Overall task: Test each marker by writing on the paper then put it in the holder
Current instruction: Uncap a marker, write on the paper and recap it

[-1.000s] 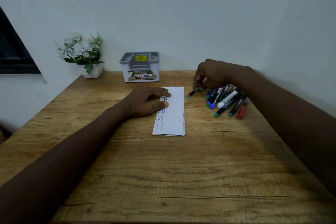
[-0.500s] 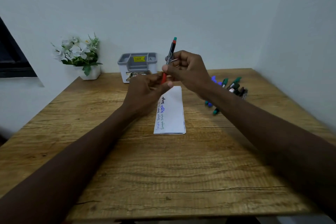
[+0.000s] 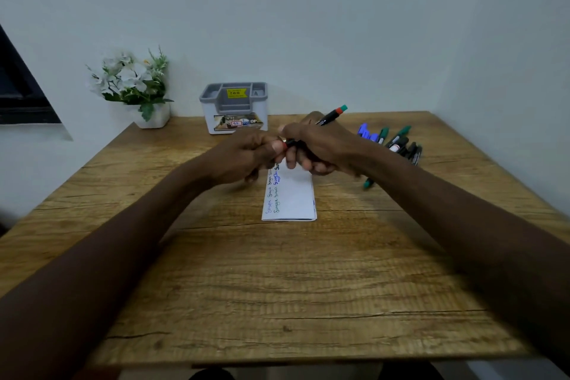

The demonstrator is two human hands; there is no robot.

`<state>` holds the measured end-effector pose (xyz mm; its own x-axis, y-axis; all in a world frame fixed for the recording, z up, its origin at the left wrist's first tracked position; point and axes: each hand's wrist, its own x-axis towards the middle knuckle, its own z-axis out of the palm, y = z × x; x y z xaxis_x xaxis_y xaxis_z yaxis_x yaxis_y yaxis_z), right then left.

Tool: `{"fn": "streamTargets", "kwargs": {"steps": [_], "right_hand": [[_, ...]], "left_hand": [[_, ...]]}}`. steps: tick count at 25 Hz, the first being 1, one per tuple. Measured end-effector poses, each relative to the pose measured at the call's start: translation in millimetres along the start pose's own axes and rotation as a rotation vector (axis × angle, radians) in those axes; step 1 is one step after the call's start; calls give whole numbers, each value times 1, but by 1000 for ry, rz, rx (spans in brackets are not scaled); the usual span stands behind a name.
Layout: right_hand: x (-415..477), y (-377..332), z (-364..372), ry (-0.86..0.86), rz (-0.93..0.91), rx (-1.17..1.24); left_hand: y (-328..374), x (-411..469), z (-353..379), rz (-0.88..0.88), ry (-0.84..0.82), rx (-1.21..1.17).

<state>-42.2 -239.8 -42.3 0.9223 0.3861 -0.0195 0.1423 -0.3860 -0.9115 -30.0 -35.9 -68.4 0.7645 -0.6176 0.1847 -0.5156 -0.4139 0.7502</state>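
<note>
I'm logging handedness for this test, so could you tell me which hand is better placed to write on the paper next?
Probably the right hand: it grips the marker barrel above the paper, while the left hand only pinches the red cap end.

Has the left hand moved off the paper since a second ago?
Yes. The left hand has lifted off the paper and now meets the right hand at the marker above the paper's far end.

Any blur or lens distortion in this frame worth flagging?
Head view: motion blur smears the left hand and right hand around the black marker; wide-angle bowing curves the wooden table edges; lighting is dim and even, without glare.
</note>
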Motion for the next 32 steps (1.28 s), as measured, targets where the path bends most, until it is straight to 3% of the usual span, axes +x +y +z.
{"fn": "streamTargets", "kwargs": {"steps": [3, 6, 10, 13, 17, 22, 25, 28, 32], "right_hand": [[-4, -2, -18, 2, -66, 113], [-5, -1, -36, 127, -130, 164], [-13, 17, -7, 28, -92, 6], [-19, 29, 6, -8, -38, 91], [-11, 29, -1, 92, -62, 242], [2, 38, -1, 188, -2, 289], [9, 36, 1, 196, -4, 302], [11, 35, 4, 288, -63, 220], [8, 36, 13, 309, -156, -3]], "left_hand": [[-10, -10, -18, -82, -51, -35], [-14, -10, -23, -101, 88, -40], [-10, -5, -7, -79, 80, 161], [-11, -14, 5, -99, 66, 142], [-22, -29, -4, -165, 153, 97], [-19, -16, 5, -176, 43, 329], [-16, -22, -1, -130, -13, 246], [-10, -29, -6, -99, -92, 124], [-10, -32, -5, -112, -32, 81]]}}
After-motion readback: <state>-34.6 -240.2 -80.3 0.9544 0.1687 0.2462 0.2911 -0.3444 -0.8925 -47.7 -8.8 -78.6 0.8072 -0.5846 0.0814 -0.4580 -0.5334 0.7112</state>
